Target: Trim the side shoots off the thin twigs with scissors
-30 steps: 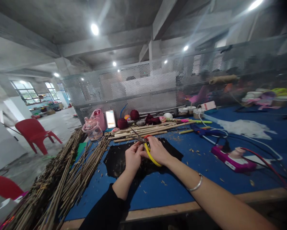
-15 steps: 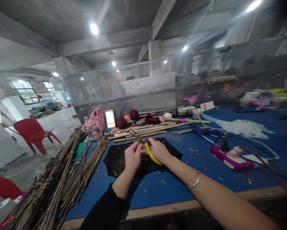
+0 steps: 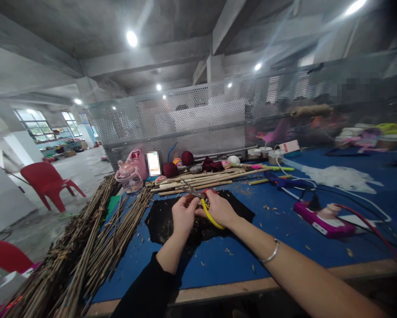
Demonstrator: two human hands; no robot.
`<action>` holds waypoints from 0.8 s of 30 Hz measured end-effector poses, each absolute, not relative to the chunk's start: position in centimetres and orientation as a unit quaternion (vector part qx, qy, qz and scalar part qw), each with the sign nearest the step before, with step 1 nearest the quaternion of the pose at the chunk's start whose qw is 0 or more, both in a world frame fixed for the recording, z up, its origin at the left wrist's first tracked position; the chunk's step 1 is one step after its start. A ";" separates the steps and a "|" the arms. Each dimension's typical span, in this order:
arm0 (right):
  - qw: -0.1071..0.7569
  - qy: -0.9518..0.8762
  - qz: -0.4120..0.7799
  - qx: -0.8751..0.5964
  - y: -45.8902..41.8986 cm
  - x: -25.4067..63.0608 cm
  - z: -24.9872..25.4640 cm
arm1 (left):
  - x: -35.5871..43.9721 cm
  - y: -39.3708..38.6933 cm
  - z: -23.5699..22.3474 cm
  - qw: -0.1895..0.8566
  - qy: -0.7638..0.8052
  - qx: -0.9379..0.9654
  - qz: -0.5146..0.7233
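My right hand (image 3: 220,209) is closed around yellow-handled scissors (image 3: 213,218), whose metal blades point up and to the left, a little apart. Close beside it, my left hand (image 3: 184,214) is closed in a pinch near the blades; whatever lies between its fingers is too small and too hidden to name. Both hands are above a black cloth (image 3: 161,221) strewn with bits of dry plant matter. This cloth lies on the blue table (image 3: 218,265), where more small scraps are scattered.
Bundles of thin dry sticks (image 3: 119,238) lie along the left side. Behind the cloth are pale rods (image 3: 198,180), dark red yarn balls (image 3: 187,157) and a pink cup (image 3: 129,176). To the right sit a blue glue gun (image 3: 281,180) and a purple power strip (image 3: 321,221) with cables.
The scissor blades have shifted slightly and look a little wider apart. Both hands keep nearly the same place, and the whole view has moved a touch.
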State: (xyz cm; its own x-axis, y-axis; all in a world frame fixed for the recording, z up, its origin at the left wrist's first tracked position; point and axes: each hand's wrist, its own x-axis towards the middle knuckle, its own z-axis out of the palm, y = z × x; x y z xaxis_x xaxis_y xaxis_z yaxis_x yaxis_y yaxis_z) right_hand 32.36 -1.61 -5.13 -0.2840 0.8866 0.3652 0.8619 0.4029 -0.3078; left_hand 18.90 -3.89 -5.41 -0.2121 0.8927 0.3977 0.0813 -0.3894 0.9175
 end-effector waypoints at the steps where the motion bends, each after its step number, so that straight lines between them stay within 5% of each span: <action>1: 0.248 -0.803 0.024 -0.542 -1.5 32.3 -5.2 | 18.9 -3.9 -5.4 0.323 0.453 0.539 0.632; 24: 0.245 -0.799 0.087 -0.542 -1.5 32.3 -5.5 | 19.1 -4.1 -5.2 0.304 0.472 0.522 0.642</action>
